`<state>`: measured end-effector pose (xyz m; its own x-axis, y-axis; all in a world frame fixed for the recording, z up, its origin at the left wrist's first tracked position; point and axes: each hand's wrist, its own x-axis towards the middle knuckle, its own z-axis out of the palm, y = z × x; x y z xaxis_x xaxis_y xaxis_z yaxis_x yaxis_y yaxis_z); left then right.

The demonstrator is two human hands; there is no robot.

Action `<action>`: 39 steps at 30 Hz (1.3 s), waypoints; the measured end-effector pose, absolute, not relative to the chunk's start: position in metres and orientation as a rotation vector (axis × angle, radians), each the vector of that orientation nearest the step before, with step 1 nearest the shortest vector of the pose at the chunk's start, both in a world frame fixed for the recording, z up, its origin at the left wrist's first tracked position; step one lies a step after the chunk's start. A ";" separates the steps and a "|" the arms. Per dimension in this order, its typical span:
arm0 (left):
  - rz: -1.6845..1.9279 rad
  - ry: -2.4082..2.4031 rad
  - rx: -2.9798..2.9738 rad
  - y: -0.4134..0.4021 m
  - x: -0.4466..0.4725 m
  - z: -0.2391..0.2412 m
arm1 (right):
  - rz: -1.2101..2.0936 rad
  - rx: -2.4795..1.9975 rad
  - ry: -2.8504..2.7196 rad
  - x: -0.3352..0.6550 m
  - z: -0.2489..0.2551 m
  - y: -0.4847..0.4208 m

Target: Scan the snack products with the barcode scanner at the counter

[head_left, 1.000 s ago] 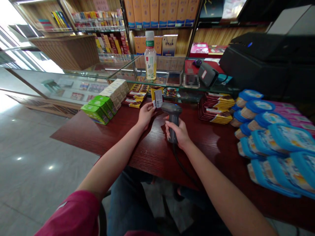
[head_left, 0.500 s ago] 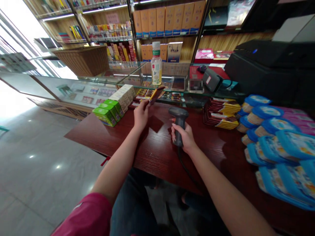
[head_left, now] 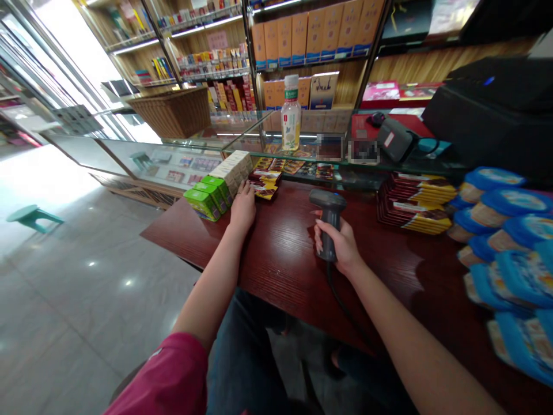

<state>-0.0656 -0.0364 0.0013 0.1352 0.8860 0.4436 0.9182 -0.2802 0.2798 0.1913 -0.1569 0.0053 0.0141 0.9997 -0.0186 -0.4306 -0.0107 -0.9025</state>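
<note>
My right hand (head_left: 343, 242) is wrapped round the grip of a dark grey barcode scanner (head_left: 329, 225), held upright above the brown counter, its cable hanging below. My left hand (head_left: 243, 208) rests at the counter's far left, fingers stretched forward with nothing visible gripped in them. It is beside a row of white boxes (head_left: 232, 169) and against the left edge of some brown-and-yellow snack packets (head_left: 264, 189). Nearer the left corner stand several green boxes (head_left: 207, 197). What lies under the left fingertips is hidden.
Stacked brown-and-yellow packets (head_left: 415, 202) and blue-lidded tubs (head_left: 503, 202) occupy the counter's right side. A drink bottle (head_left: 291, 118) stands on the glass case (head_left: 259, 151) behind. A wicker basket (head_left: 175, 112) is at the back left, and a green stool (head_left: 35, 216) stands on the floor.
My left hand has lowered toward the white boxes, and the raised snack packet it held is now out of it, among the packets. My right hand still holds the scanner. The view has shifted left.
</note>
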 end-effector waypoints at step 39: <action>-0.868 -0.814 -2.906 -0.092 0.199 -0.010 | 0.783 -0.976 -0.702 0.309 -0.011 -0.211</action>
<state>0.1993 -0.0919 -0.0105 0.7127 0.4794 0.5121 0.4802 -0.8656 0.1420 0.3093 -0.2107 -0.0108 0.5353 0.8286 0.1639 -0.2528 0.3423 -0.9049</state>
